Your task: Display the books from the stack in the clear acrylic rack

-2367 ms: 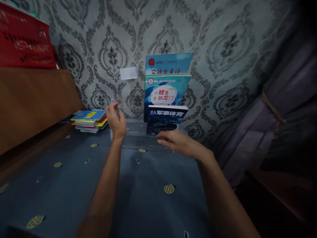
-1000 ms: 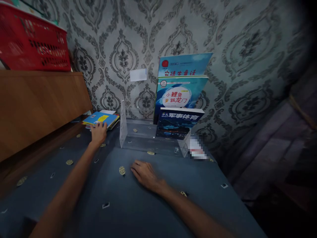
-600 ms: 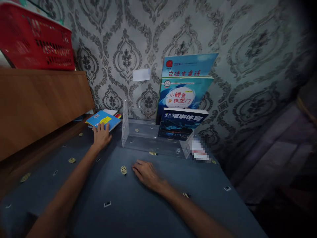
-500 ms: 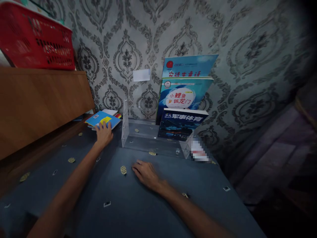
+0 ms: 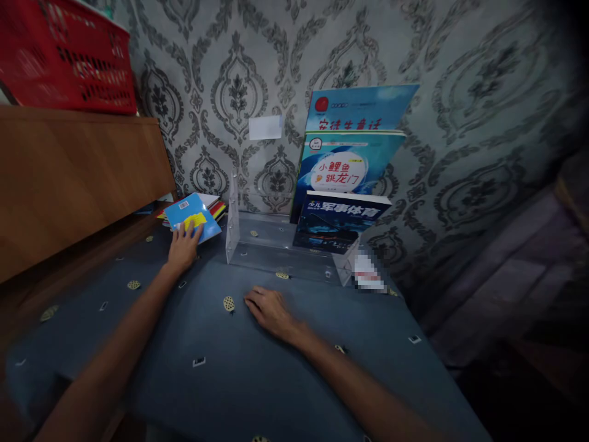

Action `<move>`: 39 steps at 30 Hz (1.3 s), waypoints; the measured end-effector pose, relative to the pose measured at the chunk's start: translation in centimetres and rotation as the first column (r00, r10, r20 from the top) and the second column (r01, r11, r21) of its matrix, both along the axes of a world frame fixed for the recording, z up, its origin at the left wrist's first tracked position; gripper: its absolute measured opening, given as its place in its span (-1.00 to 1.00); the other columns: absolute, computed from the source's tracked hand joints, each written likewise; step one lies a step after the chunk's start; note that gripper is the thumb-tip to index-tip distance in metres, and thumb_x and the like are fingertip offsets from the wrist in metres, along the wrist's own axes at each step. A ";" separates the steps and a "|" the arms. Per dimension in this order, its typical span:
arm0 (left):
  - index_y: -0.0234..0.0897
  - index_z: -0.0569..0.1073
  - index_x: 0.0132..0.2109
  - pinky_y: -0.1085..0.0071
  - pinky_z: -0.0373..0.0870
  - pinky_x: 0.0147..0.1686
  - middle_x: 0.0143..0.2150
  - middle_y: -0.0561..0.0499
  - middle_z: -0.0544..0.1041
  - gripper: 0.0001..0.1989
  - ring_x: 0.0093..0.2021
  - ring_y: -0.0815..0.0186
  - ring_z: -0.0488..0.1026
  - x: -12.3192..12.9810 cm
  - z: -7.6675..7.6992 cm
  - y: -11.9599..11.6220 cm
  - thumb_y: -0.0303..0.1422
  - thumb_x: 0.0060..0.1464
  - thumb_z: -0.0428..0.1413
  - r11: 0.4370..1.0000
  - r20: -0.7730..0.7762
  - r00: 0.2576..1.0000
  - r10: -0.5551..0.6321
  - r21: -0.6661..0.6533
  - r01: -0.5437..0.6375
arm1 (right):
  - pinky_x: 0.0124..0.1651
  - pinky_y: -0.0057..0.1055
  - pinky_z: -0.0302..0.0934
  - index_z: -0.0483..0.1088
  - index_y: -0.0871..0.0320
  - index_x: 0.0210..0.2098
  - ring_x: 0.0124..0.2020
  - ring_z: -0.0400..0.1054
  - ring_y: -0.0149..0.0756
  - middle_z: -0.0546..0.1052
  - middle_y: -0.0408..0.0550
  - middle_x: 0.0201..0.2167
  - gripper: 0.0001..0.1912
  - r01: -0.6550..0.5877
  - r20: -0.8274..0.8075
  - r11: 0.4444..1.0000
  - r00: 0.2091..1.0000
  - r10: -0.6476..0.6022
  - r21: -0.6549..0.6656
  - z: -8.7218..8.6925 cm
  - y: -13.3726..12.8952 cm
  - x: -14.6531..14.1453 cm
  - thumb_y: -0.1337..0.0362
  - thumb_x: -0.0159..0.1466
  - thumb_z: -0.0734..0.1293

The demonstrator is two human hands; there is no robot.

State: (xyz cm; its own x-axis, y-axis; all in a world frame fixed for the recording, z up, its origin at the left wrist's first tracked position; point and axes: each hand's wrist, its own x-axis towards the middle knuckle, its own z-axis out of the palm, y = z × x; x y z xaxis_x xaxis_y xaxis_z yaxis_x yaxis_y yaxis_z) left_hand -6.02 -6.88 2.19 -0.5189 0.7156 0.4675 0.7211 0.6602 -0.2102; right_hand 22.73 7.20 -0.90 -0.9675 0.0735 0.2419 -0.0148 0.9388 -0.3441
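Observation:
At the left, my left hand has its fingers over the near edge of a blue book with a yellow patch and a barcode; its thumb is hidden. The book lies askew on a stack of books with red and yellow edges. My right hand rests on the table, fingers loosely bent and holding nothing. Beyond it stands a clear acrylic rack. On the rack's right side lean a dark blue book, a blue-green book and a light blue book, one behind another.
A patterned dark blue cloth covers the table. A red basket sits on a wooden cabinet at the left. Behind is a patterned wall with a white label. A blurred-out white item lies right of the rack.
My left hand has drawn the blue book a little toward me and turned it on the stack. The right hand stays on the table. The view has tilted slightly down.

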 end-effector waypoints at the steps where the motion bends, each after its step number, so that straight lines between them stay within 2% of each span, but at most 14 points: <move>1: -0.29 0.16 0.43 -0.13 0.08 0.34 0.46 -0.32 0.15 -0.32 0.46 -0.20 0.01 -0.1 -0.4 -0.7 -0.53 0.16 -0.04 1.000 0.003 1.000 -0.024 -0.010 0.024 | -0.21 -0.41 0.18 0.52 0.19 -0.15 -0.26 0.43 -0.31 0.56 0.00 -0.21 -0.78 0.001 0.001 1.000 1.000 -0.001 0.000 0.0 0.0 0.0 0.35 0.44 0.23; 4: -0.25 0.24 0.39 -0.09 0.11 0.35 0.45 -0.25 0.18 -0.37 0.48 -0.11 0.01 -0.4 -1.6 -2.3 -0.56 0.19 -0.09 0.998 0.021 0.998 -0.064 0.003 0.064 | -0.22 -0.42 0.18 0.53 0.20 -0.14 -0.28 0.42 -0.31 0.55 0.00 -0.22 -0.78 -0.006 0.006 1.000 1.000 0.006 -0.003 0.1 0.0 -0.1 0.35 0.44 0.23; 8: -0.21 0.25 0.38 -0.07 0.09 0.37 0.45 -0.22 0.19 -0.33 0.49 -0.02 -0.01 -0.6 -2.6 -3.3 -0.60 0.13 -0.09 0.996 0.055 0.996 -0.075 0.040 0.073 | -0.21 -0.40 0.19 0.53 0.21 -0.14 -0.27 0.42 -0.30 0.55 0.01 -0.22 -0.78 -0.001 0.018 1.000 1.000 0.001 -0.012 0.2 0.0 0.0 0.35 0.44 0.23; 12: -0.23 0.21 0.41 -0.06 0.06 0.39 0.46 -0.22 0.16 -0.27 0.50 -0.03 -0.04 -0.3 -2.4 -4.0 -0.61 0.09 -0.06 0.995 0.109 0.989 -0.097 0.041 0.093 | -0.18 -0.41 0.20 0.53 0.20 -0.14 -0.25 0.44 -0.30 0.56 0.01 -0.19 -0.79 0.009 0.013 1.000 1.000 -0.009 -0.020 0.3 0.0 0.1 0.36 0.44 0.24; 16: -0.15 0.19 0.42 -0.09 0.08 0.38 0.47 -0.19 0.16 -0.24 0.50 -0.03 -0.03 0.6 -2.2 -5.0 -0.61 0.07 -0.06 0.995 0.139 0.985 -0.098 0.022 0.096 | -0.19 -0.42 0.20 0.53 0.19 -0.13 -0.25 0.44 -0.31 0.56 0.00 -0.18 -0.79 -0.003 0.015 0.999 1.000 0.004 -0.035 0.4 0.0 0.1 0.35 0.44 0.23; 30: -0.16 0.18 0.43 -0.04 0.19 0.33 0.46 -0.17 0.19 -0.25 0.47 -0.03 0.06 5.3 -2.3 -7.6 -0.61 0.10 -0.10 0.994 0.166 0.983 -0.084 -0.049 0.094 | -0.20 -0.41 0.19 0.53 0.19 -0.14 -0.27 0.42 -0.32 0.55 0.00 -0.20 -0.78 0.002 0.009 0.999 1.000 -0.002 -0.032 0.3 0.0 -0.1 0.33 0.45 0.23; 35: -0.19 0.31 0.37 0.00 0.23 0.33 0.39 -0.13 0.32 -0.33 0.40 0.03 0.22 6.2 -2.7 -8.6 -0.59 0.13 -0.13 0.983 0.248 0.962 -0.112 -0.113 0.144 | -0.19 -0.41 0.18 0.53 0.20 -0.14 -0.26 0.42 -0.31 0.53 0.00 -0.20 -0.78 0.005 0.024 0.999 1.000 -0.003 -0.051 0.5 -0.1 -0.1 0.34 0.45 0.23; 39: -0.16 0.35 0.34 -0.02 0.21 0.34 0.37 -0.09 0.35 -0.33 0.40 0.06 0.23 6.2 -2.6 -9.0 -0.57 0.11 -0.12 0.983 0.270 0.956 -0.114 -0.112 0.148 | -0.20 -0.42 0.16 0.53 0.19 -0.14 -0.27 0.40 -0.33 0.53 -0.01 -0.20 -0.78 0.011 0.033 0.999 0.999 -0.010 -0.042 0.6 -0.2 0.0 0.33 0.45 0.23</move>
State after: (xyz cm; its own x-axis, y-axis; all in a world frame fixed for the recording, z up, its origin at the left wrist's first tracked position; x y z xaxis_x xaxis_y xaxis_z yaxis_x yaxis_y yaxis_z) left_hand 0.21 -15.87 -0.36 -0.5082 0.8308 0.2267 0.8405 0.5359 -0.0798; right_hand 22.71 7.05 -0.34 -0.9741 0.0930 0.2061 0.0070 0.9235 -0.3836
